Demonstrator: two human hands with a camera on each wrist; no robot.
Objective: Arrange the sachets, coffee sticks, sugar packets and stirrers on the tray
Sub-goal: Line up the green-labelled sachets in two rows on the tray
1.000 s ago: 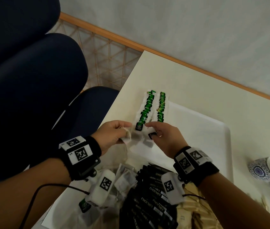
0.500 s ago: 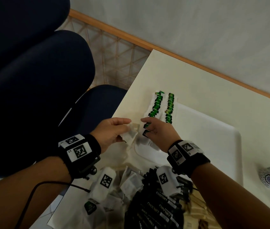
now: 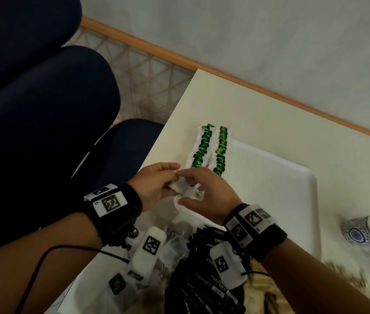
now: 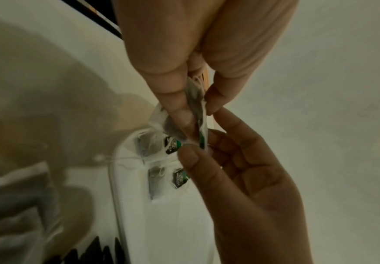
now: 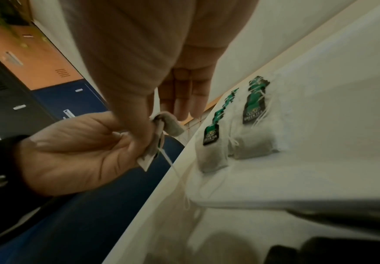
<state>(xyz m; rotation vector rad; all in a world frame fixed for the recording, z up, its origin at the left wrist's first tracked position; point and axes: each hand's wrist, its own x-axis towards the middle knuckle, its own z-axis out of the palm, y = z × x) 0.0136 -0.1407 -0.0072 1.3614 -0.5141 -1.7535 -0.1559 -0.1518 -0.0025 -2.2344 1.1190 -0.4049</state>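
Note:
Both hands meet just off the tray's near left corner over one white tea bag sachet (image 3: 183, 186). My left hand (image 3: 175, 177) pinches the bag's pouch (image 4: 194, 107) between thumb and fingers. My right hand (image 3: 191, 189) pinches its green tag (image 4: 203, 140) between thumb and forefinger. Two neat rows of green-tagged sachets (image 3: 211, 150) lie along the left side of the white tray (image 3: 274, 189); their near ends (image 5: 213, 142) show in the right wrist view. Black coffee sticks (image 3: 202, 282), loose sachets (image 3: 172, 245) and brown sugar packets (image 3: 261, 293) are heaped on the table under my wrists.
A blue-patterned cup (image 3: 365, 232) stands on the table right of the tray. The table's left edge (image 3: 157, 150) runs close to the sachet rows, with a dark blue chair (image 3: 43, 132) beyond it. Most of the tray's right side is bare.
My right hand left the near end of the sachet rows and came back to the left hand, taking hold of the tag of the sachet held there.

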